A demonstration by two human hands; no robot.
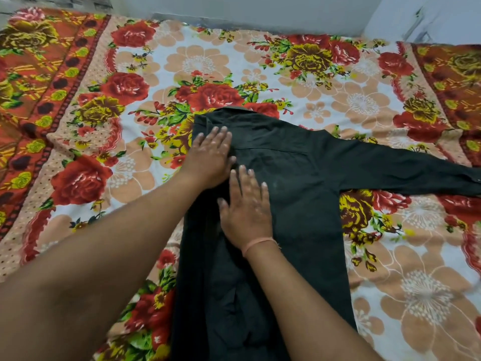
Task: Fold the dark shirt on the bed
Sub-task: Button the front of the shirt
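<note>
Dark shirt [299, 178], left hand [210, 157], right hand [247, 207] flat on it

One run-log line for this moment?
stage: left side folded in | left hand, right hand: flat on dark shirt | right sleeve: spread out

The dark shirt [299, 178] lies flat on the bed [325, 82], collar at the far end, hem toward the near edge. Its left side is folded in over the body, making a straight left edge. 1 sleeve stretches out to the right, cuff at the frame edge.
</note>
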